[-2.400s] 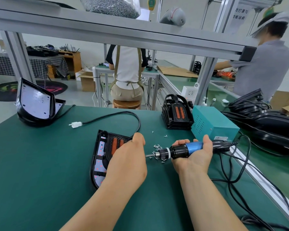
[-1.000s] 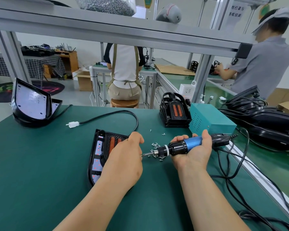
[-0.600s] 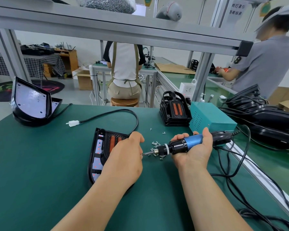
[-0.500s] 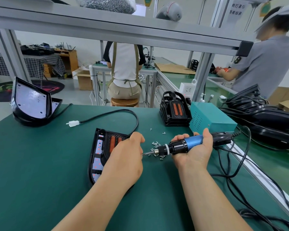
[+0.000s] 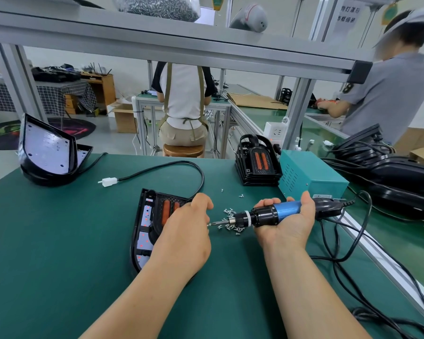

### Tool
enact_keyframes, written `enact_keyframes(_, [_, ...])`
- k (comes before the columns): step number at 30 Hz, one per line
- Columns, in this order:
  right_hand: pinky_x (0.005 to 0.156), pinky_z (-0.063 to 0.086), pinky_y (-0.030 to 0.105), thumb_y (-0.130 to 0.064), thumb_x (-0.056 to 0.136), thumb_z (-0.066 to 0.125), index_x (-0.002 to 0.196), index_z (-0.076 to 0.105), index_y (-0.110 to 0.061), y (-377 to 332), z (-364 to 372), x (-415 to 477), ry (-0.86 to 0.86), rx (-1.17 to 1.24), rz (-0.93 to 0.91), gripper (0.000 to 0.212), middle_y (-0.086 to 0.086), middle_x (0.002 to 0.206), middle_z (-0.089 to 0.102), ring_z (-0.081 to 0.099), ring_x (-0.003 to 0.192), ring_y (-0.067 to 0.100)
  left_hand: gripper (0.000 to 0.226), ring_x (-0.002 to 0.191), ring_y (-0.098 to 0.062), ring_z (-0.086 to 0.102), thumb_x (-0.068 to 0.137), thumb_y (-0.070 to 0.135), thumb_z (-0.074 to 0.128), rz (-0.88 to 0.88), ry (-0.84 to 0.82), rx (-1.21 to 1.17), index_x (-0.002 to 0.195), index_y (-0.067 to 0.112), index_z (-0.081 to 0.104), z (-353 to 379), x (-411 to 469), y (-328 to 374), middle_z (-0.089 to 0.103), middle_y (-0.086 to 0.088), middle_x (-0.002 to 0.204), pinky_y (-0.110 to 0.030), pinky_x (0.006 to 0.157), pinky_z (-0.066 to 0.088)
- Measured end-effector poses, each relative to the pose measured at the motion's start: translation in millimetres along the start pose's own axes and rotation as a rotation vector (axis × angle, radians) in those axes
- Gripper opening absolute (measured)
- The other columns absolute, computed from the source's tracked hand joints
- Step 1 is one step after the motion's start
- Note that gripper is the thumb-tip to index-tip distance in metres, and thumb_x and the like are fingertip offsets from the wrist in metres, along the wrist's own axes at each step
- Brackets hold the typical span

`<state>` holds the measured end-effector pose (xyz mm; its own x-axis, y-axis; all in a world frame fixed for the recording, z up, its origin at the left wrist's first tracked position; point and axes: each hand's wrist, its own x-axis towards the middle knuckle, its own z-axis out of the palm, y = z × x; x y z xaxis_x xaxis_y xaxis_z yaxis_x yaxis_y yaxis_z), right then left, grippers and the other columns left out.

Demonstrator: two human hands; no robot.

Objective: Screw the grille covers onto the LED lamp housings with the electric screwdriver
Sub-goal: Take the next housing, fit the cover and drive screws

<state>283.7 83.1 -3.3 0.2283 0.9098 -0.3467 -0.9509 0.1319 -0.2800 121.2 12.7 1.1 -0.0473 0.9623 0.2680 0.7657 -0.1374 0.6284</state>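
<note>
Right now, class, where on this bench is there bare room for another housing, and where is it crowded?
Bare mat lies left of the flat housing, nearer than the upright housing and white connector. Crowded: loose screws, teal box and cables on the right.

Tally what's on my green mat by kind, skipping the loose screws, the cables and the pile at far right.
Lamp housings: 2
Electric screwdriver: 1
Teal power box: 1
Grille cover stack: 1
Total: 5

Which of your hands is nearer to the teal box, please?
Right. The right hand grips the screwdriver just in front of the teal box; the left hand is farther left, over the lamp housing.
</note>
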Motion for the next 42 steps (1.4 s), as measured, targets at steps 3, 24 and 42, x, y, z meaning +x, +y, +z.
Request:
enact_keyframes(3, [0.054, 0.051, 0.027, -0.044, 0.080, 0.073, 0.090, 0.050, -0.019, -0.5, 0.2, -0.5, 0.007, 0.008, 0.004, 0.036, 0.002, 0.055, 0.052, 0.050, 0.043, 0.018, 0.046, 0.093, -0.013, 0.056, 0.087, -0.002, 0.047, -0.005, 0.010, -0.007, 0.126, 0.023, 0.045, -0.1, 0.3, 0.1, 0.048, 0.015, 0.091, -0.036, 0.088, 0.054])
enact_keyframes(24, [0.054, 0.051, 0.027, -0.044, 0.079, 0.074, 0.088, 0.049, -0.019, -0.5, -0.6, 1.0, -0.012, 0.017, 0.013, 0.036, 0.002, 0.053, 0.052, 0.052, 0.042, 0.018, 0.035, 0.086, -0.010, 0.058, 0.089, 0.002, 0.053, 0.035, 0.064, -0.013, 0.114, 0.025, 0.049, 0.0, -1.0, -0.2, 0.054, 0.014, 0.087, -0.034, 0.081, 0.054])
enact_keyframes(42, [0.052, 0.052, 0.029, -0.044, 0.080, 0.074, 0.090, 0.050, -0.018, -1.4, -0.3, 1.3, 0.009, 0.018, 0.000, 0.037, 0.003, 0.053, 0.052, 0.052, 0.041, 0.018, 0.037, 0.087, -0.010, 0.056, 0.088, 0.003, 0.054, 0.013, 0.065, -0.009, 0.116, 0.026, 0.049, 0.5, -1.8, -1.9, 0.049, 0.018, 0.089, -0.033, 0.085, 0.052])
